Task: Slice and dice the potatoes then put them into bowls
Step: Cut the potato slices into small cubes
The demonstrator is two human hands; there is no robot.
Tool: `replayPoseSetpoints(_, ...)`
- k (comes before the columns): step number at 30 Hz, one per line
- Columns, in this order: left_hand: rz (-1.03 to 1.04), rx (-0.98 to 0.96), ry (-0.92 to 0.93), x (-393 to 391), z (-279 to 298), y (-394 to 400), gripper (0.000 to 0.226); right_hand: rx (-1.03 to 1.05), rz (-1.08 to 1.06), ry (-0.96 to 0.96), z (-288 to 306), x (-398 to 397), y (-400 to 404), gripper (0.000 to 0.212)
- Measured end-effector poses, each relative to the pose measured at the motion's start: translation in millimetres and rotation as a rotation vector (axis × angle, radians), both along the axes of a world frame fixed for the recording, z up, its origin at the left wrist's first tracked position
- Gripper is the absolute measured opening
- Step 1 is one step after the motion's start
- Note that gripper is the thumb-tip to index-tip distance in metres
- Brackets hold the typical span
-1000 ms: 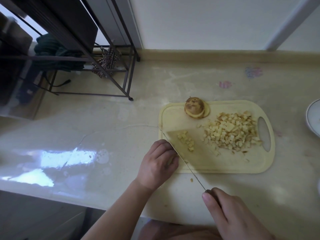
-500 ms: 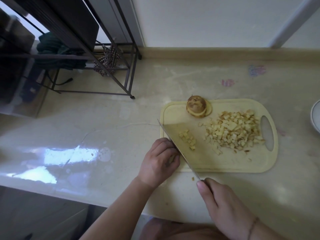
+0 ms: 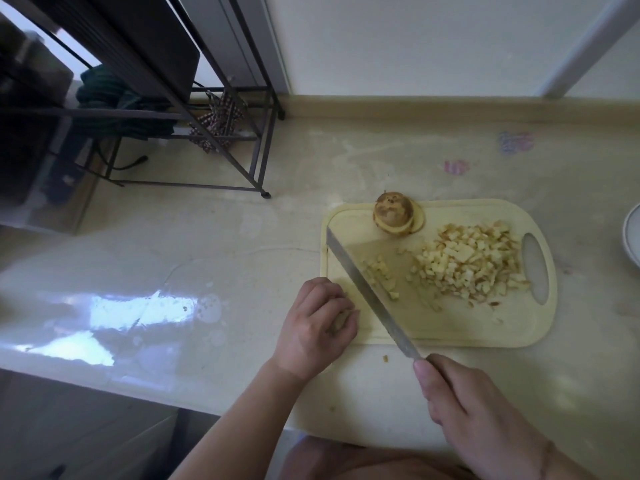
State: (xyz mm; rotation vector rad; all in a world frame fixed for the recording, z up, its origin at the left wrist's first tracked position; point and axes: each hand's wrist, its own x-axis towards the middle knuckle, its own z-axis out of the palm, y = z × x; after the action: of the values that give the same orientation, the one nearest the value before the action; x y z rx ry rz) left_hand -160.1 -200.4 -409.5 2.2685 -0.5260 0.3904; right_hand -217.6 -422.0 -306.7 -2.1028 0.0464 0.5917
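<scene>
Since 1.0 s ago the knife (image 3: 370, 291) has swung so its tip lies nearer the board's far left corner, and the left hand (image 3: 317, 329) has drawn back a little from the blade. That hand's fingers (image 3: 341, 308) are curled over something pale on the near left of the cutting board (image 3: 450, 327), apparently potato strips, though what they hold is mostly hidden. The right hand (image 3: 481, 419) is wrapped round the knife handle, thumb along the top, just off the board's near edge. Freshly cut dice (image 3: 382, 278) lie right of the blade, the big diced pile (image 3: 471, 266) sits toward the handle hole, and a potato end (image 3: 394, 216) stands with slices at the far edge. To dice well, the knuckles should guide the flat of the blade with fingertips tucked back, and the tip should stay down. 1 stray cube (image 3: 385, 358) lies on the counter (image 3: 225, 237), so cuts near the edge may scatter. Open board remains near the pile; a bowl rim (image 3: 632, 237) shows at right.
</scene>
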Motion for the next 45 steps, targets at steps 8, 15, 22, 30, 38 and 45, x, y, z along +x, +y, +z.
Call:
replayPoseSetpoints(8,-0.002,-0.010,0.021,0.5,0.0,-0.4,0.008,-0.027,0.061,0.050,8.0,-7.3,4.9,0.025)
replayPoseSetpoints(15,-0.015,-0.013,0.029,1.0,-0.2,0.8,0.007,-0.066,0.079,0.029,-4.3,-12.4,-1.5,0.060)
replayPoseSetpoints(22,-0.023,-0.015,0.022,2.1,3.1,0.8,0.004,-0.061,0.089,0.011,-16.1,-2.6,11.4,0.063)
replayPoseSetpoints(30,-0.036,-0.016,0.039,-0.2,4.6,2.4,0.007,-0.073,-0.010,0.028,-12.1,1.8,-8.0,0.061)
replayPoseSetpoints(38,0.021,-0.028,0.048,-6.3,12.1,13.8,0.006,-0.030,0.043,0.053,-3.2,-1.1,-0.3,0.065)
replayPoseSetpoints(45,-0.001,0.009,0.068,-5.6,9.6,12.6,0.004,-0.079,0.113,0.041,-3.9,-5.0,2.2,0.077)
